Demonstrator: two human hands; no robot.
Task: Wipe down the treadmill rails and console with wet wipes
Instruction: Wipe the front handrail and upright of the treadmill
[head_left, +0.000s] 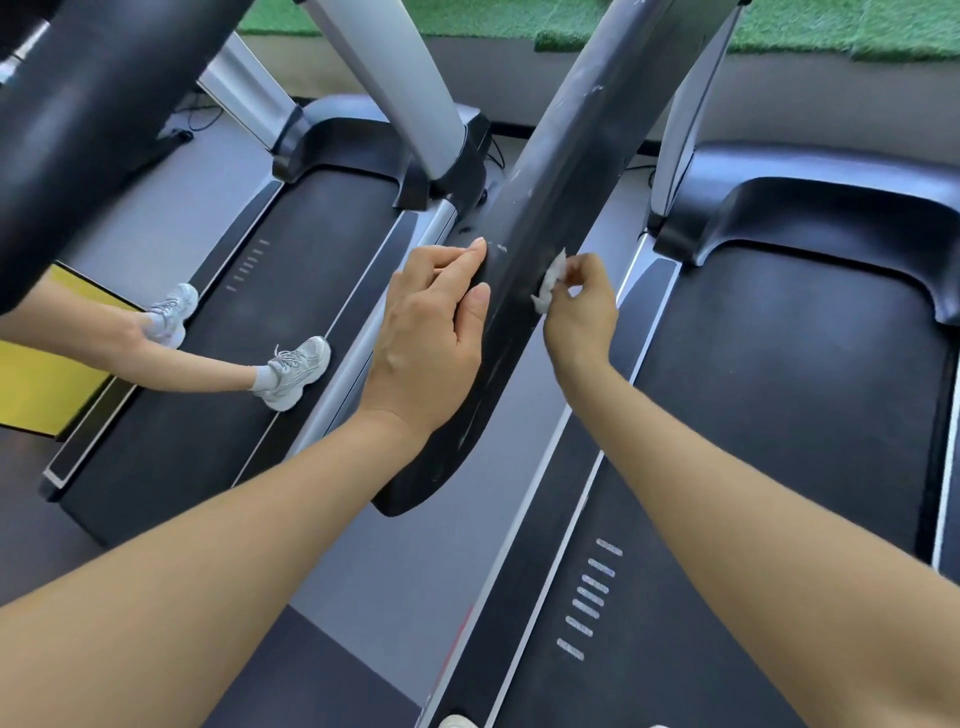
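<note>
Head view: left hand (434, 332) rests on the left side of the black handrail (550, 218), fingers fairly straight along its edge with the thumb laid on top; it braces, closing round nothing. Right hand (582, 312) pinches a crumpled white wet wipe (549, 283) in curled fingertips and presses it to the rail's right edge, roughly mid-length. Rail surface shows pale scuffs and flecks above and below the contact point. Step in hand, by my reading: rail wiping; console out of frame. Next move likely needs the wipe drawn along the rail with steady pressure while the left hand steadies. Another person's white sneakers (291, 371) stand on the neighbouring treadmill belt (311, 249). No brand or legible writing visible.
</note>
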